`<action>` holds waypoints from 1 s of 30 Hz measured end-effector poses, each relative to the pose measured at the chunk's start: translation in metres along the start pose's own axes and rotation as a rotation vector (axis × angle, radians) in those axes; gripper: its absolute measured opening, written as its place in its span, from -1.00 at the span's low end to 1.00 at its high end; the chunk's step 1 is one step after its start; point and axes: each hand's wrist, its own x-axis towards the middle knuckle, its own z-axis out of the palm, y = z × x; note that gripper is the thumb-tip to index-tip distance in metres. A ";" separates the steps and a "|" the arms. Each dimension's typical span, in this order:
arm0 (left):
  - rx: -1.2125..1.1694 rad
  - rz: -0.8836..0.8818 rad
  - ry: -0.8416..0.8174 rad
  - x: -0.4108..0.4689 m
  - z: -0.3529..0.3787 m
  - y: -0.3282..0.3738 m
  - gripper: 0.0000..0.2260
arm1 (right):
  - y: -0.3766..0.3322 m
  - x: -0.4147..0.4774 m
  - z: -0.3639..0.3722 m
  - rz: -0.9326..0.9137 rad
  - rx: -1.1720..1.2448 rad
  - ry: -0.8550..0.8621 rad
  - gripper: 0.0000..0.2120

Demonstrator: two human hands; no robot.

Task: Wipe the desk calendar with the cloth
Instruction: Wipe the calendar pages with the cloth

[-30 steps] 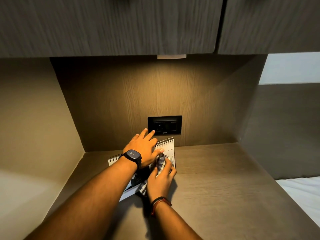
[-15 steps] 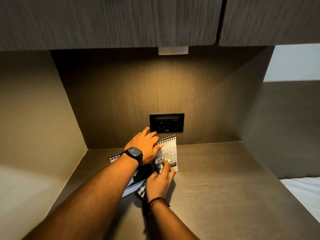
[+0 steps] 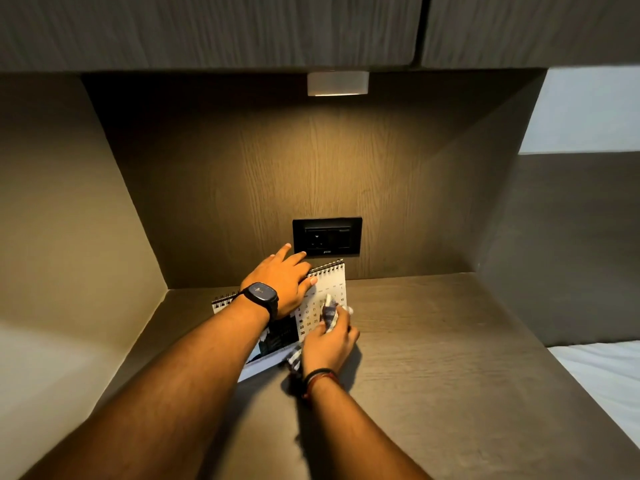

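A spiral-bound desk calendar [image 3: 331, 287] lies tilted on the dark wooden desk near the back wall; its white date grid shows at the right, a dark picture page at the lower left. My left hand [image 3: 282, 280], with a black watch on the wrist, presses flat on the calendar's top, its thumb on the page. My right hand [image 3: 329, 346] is closed on a checked white and blue cloth [image 3: 329, 315] and holds it against the date grid. A tail of the cloth hangs below my palm.
A black wall socket [image 3: 327, 236] sits just behind the calendar. A lit lamp [image 3: 337, 83] hangs under the overhead cabinets [image 3: 207, 29]. A side wall closes the nook at left. A white bed [image 3: 602, 379] lies beyond the desk's right edge [image 3: 554, 362].
My right hand with the cloth has slid a little up and right over the date grid. My left hand stays on the calendar's top. The camera has tipped slightly upward.
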 end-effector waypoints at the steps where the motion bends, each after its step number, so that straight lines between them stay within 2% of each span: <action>1: 0.000 -0.001 0.000 0.000 0.000 0.000 -0.56 | -0.005 0.002 0.000 -0.037 0.016 0.007 -0.58; 7: 0.015 -0.004 -0.006 0.003 0.002 -0.001 -0.56 | 0.010 -0.024 0.005 -0.205 -0.135 -0.140 -0.57; 9: 0.017 -0.002 0.003 0.002 0.002 -0.002 -0.57 | 0.013 -0.021 0.003 -0.150 -0.128 -0.134 -0.57; 12: 0.009 -0.009 0.007 0.001 0.003 -0.001 -0.56 | -0.002 -0.010 0.004 -0.035 0.004 -0.057 -0.56; 18: 0.010 -0.012 0.013 0.000 0.001 -0.001 -0.57 | 0.012 -0.022 0.004 -0.172 -0.095 -0.133 -0.55; 22: 0.012 -0.012 0.024 0.000 0.001 0.000 -0.56 | 0.008 -0.006 0.000 -0.040 -0.052 -0.078 -0.53; 26: 0.028 -0.018 0.028 -0.001 0.000 0.001 -0.53 | -0.004 -0.009 0.006 -0.217 -0.039 -0.071 -0.50; 30: 0.030 -0.017 0.029 -0.001 0.000 0.001 -0.52 | 0.014 -0.017 0.002 -0.247 -0.220 -0.139 -0.47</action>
